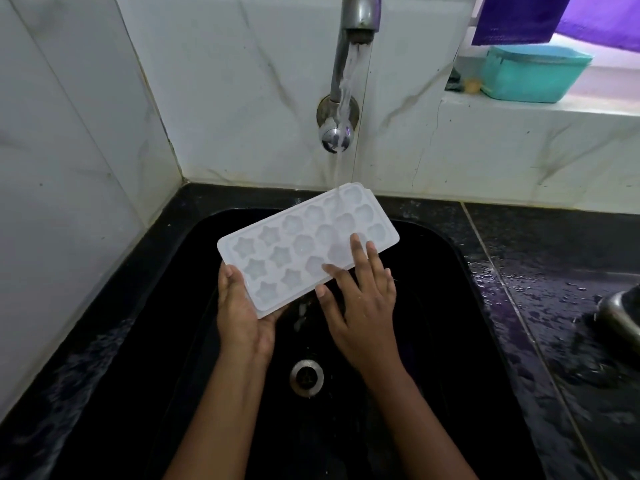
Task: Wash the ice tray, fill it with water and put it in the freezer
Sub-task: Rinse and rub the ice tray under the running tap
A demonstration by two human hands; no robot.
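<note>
A white plastic ice tray (294, 244) with star and round moulds is held tilted over the black sink (450, 323). Its far end sits under the water stream (343, 140) running from the metal tap (358, 19). My left hand (242, 306) grips the tray's near left corner from below. My right hand (360, 299) lies flat with spread fingers, its fingertips resting on the tray's near right moulds.
The sink drain (307, 377) is straight below the hands. A wet black counter (561, 306) runs to the right, with a metal object (620, 317) at its right edge. A teal container (533, 72) sits on the window ledge under purple cloth (519, 19). White tiled walls close the left and back.
</note>
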